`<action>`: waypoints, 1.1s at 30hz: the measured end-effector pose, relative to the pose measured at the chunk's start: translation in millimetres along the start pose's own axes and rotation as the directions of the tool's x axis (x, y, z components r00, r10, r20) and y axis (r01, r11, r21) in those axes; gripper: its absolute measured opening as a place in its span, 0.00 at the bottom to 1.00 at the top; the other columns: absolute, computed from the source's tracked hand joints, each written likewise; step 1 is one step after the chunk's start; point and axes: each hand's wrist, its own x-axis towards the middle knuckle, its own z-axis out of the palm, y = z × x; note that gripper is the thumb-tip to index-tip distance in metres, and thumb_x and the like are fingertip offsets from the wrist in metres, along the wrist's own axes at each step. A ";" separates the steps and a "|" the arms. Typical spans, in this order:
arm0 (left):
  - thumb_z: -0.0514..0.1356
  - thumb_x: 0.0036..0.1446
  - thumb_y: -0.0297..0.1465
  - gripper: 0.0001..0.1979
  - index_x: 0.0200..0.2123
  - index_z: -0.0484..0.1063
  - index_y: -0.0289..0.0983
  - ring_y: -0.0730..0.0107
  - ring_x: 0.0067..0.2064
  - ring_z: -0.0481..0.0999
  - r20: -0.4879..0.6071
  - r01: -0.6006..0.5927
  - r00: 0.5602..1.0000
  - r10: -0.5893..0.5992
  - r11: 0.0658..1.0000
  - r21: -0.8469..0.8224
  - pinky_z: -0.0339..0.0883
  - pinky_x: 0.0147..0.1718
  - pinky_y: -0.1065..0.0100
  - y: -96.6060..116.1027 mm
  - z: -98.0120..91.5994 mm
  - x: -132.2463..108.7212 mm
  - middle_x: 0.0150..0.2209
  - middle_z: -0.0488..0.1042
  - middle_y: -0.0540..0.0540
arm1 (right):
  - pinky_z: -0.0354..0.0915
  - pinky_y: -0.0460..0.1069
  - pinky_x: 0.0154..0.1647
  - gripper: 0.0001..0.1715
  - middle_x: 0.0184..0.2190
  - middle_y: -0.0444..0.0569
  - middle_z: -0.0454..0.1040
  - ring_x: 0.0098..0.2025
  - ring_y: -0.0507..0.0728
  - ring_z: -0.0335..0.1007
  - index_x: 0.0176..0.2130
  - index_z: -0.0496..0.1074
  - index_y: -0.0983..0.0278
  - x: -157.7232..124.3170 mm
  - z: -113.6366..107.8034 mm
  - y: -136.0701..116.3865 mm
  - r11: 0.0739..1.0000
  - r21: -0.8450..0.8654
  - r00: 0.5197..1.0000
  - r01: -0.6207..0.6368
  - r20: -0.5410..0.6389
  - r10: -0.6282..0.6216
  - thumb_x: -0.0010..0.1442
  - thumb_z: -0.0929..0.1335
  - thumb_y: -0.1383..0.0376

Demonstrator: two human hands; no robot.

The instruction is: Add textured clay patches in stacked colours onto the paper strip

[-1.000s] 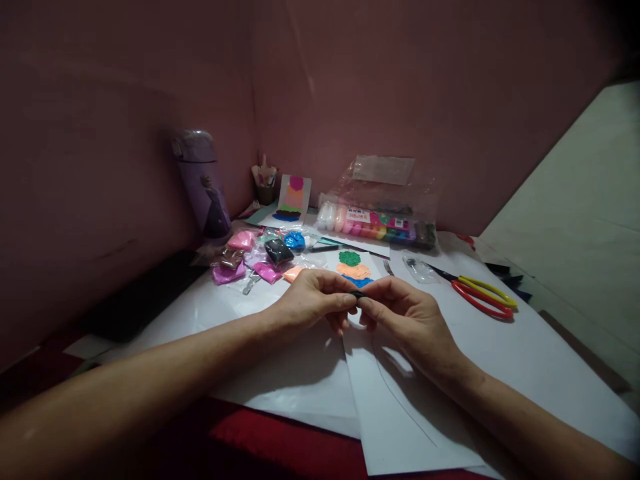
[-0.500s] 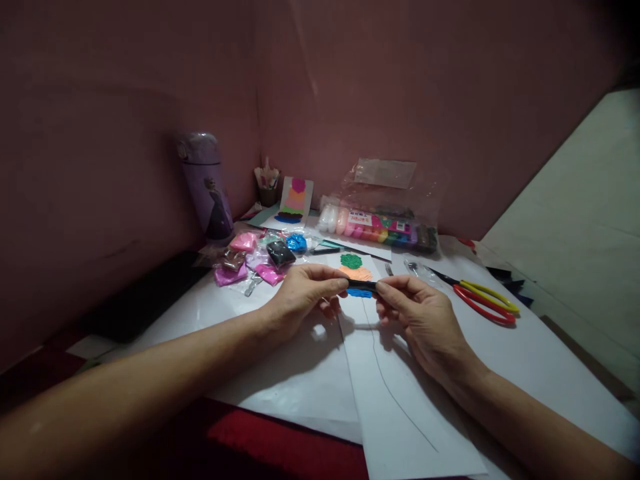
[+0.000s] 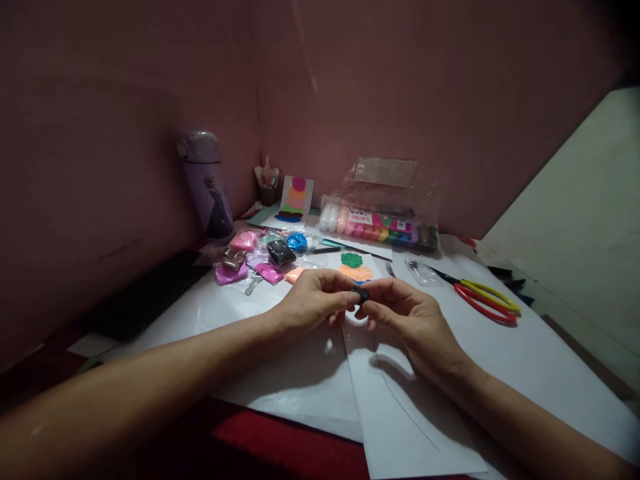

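Note:
Between the fingertips of both hands is a small lump of black clay (image 3: 360, 294), bunched up and partly covered by the fingers. My left hand (image 3: 320, 298) pinches it from the left, and my right hand (image 3: 407, 310) grips it from the right. Both are held above a white paper strip (image 3: 400, 413) with a thin curved line drawn on it. Farther up that strip lie a green clay patch (image 3: 351, 260) and an orange clay patch (image 3: 356, 273). A sliver of blue shows below them, mostly hidden by my fingers.
Bagged clay pieces, among them a black packet (image 3: 281, 253), lie at left. Scissors (image 3: 485, 300) with red and yellow handles rest at right. Behind stand a clay multipack (image 3: 380, 227), a coloured sample card (image 3: 297, 197), a cup of sticks (image 3: 269, 193) and a purple bottle (image 3: 206, 187).
The black clay was a stretched bar between my hands; now it is a short, folded lump. My hands have come closer together, the right one moving left.

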 end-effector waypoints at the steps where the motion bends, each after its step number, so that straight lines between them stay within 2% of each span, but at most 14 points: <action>1: 0.63 0.47 0.30 0.09 0.29 0.72 0.28 0.79 0.18 0.65 -0.003 0.003 1.000 -0.003 1.000 0.016 0.57 0.17 0.75 0.3 0.3 0.0 0.20 0.70 0.50 | 0.66 0.45 0.26 0.12 0.26 0.45 0.76 0.27 0.52 0.70 0.33 0.74 0.64 -0.2 0.7 -1.0 1.000 -0.026 1.000 -0.001 -0.010 0.001 0.48 0.75 0.62; 4: 0.63 0.47 0.30 0.08 0.27 0.72 0.28 0.79 0.17 0.65 0.026 0.012 1.000 -0.013 0.999 0.036 0.58 0.17 0.75 0.7 0.6 0.4 0.19 0.70 0.49 | 0.65 0.45 0.25 0.11 0.24 0.45 0.75 0.25 0.51 0.69 0.30 0.74 0.65 -1.2 2.2 -3.3 0.996 -0.088 1.000 -0.001 -0.027 -0.001 0.48 0.74 0.60; 8: 0.62 0.48 0.29 0.07 0.26 0.71 0.29 0.80 0.17 0.66 0.026 0.028 0.999 -0.029 0.999 0.035 0.58 0.17 0.76 0.6 0.8 0.9 0.18 0.69 0.50 | 0.65 0.46 0.24 0.11 0.22 0.44 0.73 0.23 0.51 0.67 0.31 0.73 0.64 -2.0 1.5 -2.2 0.997 -0.083 1.000 -0.001 -0.027 -0.001 0.50 0.73 0.60; 11: 0.61 0.48 0.29 0.07 0.24 0.69 0.31 0.80 0.15 0.65 -0.029 0.051 0.998 -0.051 0.999 0.018 0.56 0.15 0.76 0.1 1.4 2.0 0.17 0.69 0.51 | 0.65 0.47 0.25 0.10 0.20 0.43 0.72 0.23 0.51 0.67 0.31 0.73 0.64 -0.6 -1.8 1.2 0.998 -0.060 0.998 0.003 -0.062 -0.007 0.50 0.73 0.61; 14: 0.62 0.49 0.31 0.10 0.22 0.67 0.32 0.81 0.14 0.64 -0.104 0.017 0.994 -0.019 1.000 -0.019 0.54 0.14 0.77 -1.5 0.3 3.7 0.18 0.69 0.51 | 0.65 0.46 0.24 0.09 0.19 0.43 0.72 0.22 0.51 0.67 0.30 0.73 0.64 2.6 -6.4 3.9 1.000 -0.003 0.990 0.012 -0.141 -0.012 0.50 0.73 0.62; 16: 0.62 0.49 0.33 0.11 0.22 0.68 0.32 0.82 0.15 0.64 -0.145 -0.017 0.989 0.010 0.999 -0.047 0.54 0.15 0.77 -3.0 -2.1 4.6 0.18 0.69 0.52 | 0.64 0.45 0.21 0.09 0.19 0.43 0.72 0.21 0.50 0.67 0.29 0.73 0.65 4.8 -8.8 4.7 0.999 0.046 0.977 -0.010 -0.214 0.020 0.48 0.74 0.63; 19: 0.64 0.49 0.33 0.10 0.25 0.71 0.31 0.81 0.16 0.64 -0.177 -0.007 0.984 -0.009 0.996 -0.091 0.55 0.15 0.77 -4.8 -6.6 5.0 0.19 0.68 0.52 | 0.64 0.44 0.19 0.12 0.20 0.43 0.72 0.21 0.50 0.67 0.29 0.73 0.66 6.5 -10.2 5.3 0.996 0.074 0.960 -0.044 -0.272 0.063 0.46 0.75 0.62; 24: 0.65 0.48 0.33 0.11 0.34 0.75 0.31 0.81 0.18 0.65 -0.113 0.004 0.993 -0.017 0.994 -0.111 0.57 0.16 0.76 -7.7 -10.0 4.5 0.23 0.70 0.50 | 0.64 0.43 0.19 0.15 0.20 0.44 0.73 0.21 0.50 0.67 0.32 0.73 0.66 5.6 -7.9 6.0 0.998 0.041 0.976 -0.055 -0.207 0.063 0.46 0.76 0.60; 28: 0.65 0.47 0.33 0.15 0.38 0.76 0.31 0.80 0.19 0.65 -0.028 0.037 0.999 -0.040 0.996 -0.082 0.59 0.18 0.76 -7.7 -8.2 3.7 0.23 0.71 0.49 | 0.67 0.45 0.25 0.15 0.27 0.45 0.76 0.26 0.51 0.71 0.34 0.74 0.64 3.0 -3.8 4.7 0.998 0.055 0.995 -0.024 -0.097 0.029 0.46 0.76 0.62; 31: 0.64 0.49 0.34 0.14 0.37 0.77 0.31 0.80 0.18 0.65 0.061 0.052 0.997 -0.050 0.998 -0.038 0.59 0.18 0.76 -5.1 -5.5 2.5 0.25 0.74 0.46 | 0.68 0.47 0.28 0.15 0.28 0.46 0.76 0.29 0.54 0.72 0.35 0.74 0.63 0.6 -0.7 3.1 1.000 0.021 1.000 -0.005 -0.028 0.006 0.46 0.75 0.62; 33: 0.64 0.48 0.32 0.11 0.34 0.77 0.30 0.81 0.18 0.64 0.051 0.033 0.998 -0.033 0.999 -0.008 0.59 0.17 0.76 -3.1 -3.6 1.9 0.22 0.73 0.48 | 0.68 0.48 0.28 0.13 0.27 0.46 0.77 0.30 0.54 0.72 0.35 0.74 0.63 -0.5 0.7 2.5 0.999 -0.039 1.000 0.022 -0.017 -0.022 0.47 0.75 0.62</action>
